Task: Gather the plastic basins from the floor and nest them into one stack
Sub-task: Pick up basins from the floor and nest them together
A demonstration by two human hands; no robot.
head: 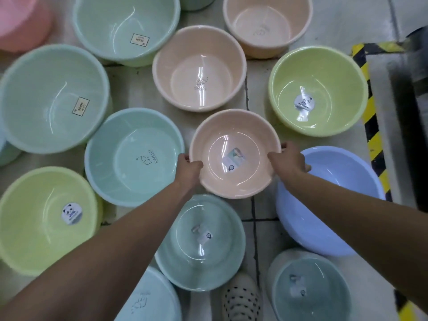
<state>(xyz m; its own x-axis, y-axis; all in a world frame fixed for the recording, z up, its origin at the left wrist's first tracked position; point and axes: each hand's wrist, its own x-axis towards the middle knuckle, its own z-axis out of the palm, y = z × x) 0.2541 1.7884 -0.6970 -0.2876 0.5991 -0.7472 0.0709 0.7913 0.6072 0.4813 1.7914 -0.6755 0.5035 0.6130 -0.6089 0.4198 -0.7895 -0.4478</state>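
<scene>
A small peach basin [234, 135] with a sticker inside sits in the middle of the view. My left hand [188, 166] grips its left rim and my right hand [287, 159] grips its right rim. Several other basins lie spread over the tiled floor around it: a larger peach basin [199, 52] just beyond, a mint basin [129, 135] to the left, a grey-green basin [201, 262] just below, a blue basin [333, 218] tilted at the right, and a yellow-green basin [324, 66] at the upper right.
More basins crowd the left side: two large mint ones [46, 72] [125, 17], a yellow-green one [34, 239], a pink one [20, 22]. Another peach basin [266, 10] lies far off. A teal basin [310, 269] and a dotted slipper [240, 297] are near. Black-yellow hazard tape [370, 117] edges the right.
</scene>
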